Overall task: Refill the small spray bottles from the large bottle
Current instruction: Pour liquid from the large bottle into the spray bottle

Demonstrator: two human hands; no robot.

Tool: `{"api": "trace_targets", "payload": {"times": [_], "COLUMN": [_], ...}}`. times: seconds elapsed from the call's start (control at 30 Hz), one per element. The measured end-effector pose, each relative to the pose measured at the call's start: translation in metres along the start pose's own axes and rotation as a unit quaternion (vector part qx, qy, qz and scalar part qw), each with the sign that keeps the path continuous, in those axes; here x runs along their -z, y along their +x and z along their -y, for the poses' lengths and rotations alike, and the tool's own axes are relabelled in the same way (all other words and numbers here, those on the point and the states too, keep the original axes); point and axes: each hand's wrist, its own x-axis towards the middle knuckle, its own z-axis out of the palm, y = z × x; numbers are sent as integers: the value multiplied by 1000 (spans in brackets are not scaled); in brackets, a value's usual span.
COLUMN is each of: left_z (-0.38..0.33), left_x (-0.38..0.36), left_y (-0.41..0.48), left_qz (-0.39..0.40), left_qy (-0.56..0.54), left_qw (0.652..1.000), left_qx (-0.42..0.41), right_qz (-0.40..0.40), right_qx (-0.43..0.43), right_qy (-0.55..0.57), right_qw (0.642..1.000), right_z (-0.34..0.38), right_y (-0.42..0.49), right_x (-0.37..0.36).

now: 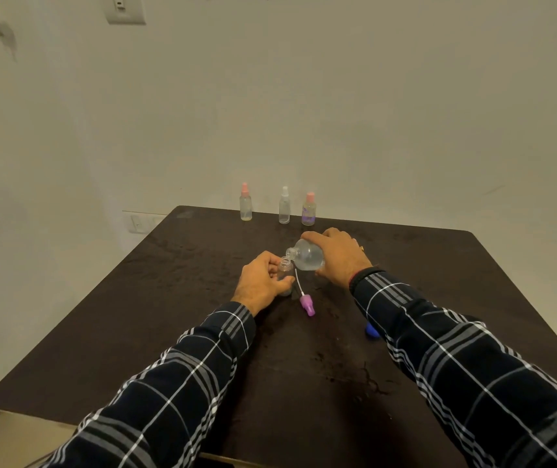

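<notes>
My right hand (339,256) grips the large clear bottle (308,255), tilted leftward with its open mouth just above the neck of a small clear bottle (284,269). My left hand (260,282) holds that small uncapped bottle upright on the dark table (169,315). Its purple spray head (306,305) with a white dip tube lies on the table just right of my left hand. Three capped small spray bottles stand in a row at the far edge: one with a pink top (245,202), one with a white top (284,206), one with a pink top and a purple label (309,210).
A blue cap (371,330) lies on the table beside my right sleeve, partly hidden by it. A wall stands close behind the table's far edge. The table's left edge and near-left corner are in view.
</notes>
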Motion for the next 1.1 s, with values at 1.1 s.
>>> {"api": "trace_targets", "payload": {"times": [1.1], "left_z": [0], "left_x": [-1], "left_y": [0], "left_qz": [0], "left_qy": [0], "left_qw": [1000], "left_qx": [-8], "right_qz": [-2], "right_qx": [6], "right_qy": [-47], "right_qw": [999], "right_z": [1], "right_y": [5], "right_x": [3]}}
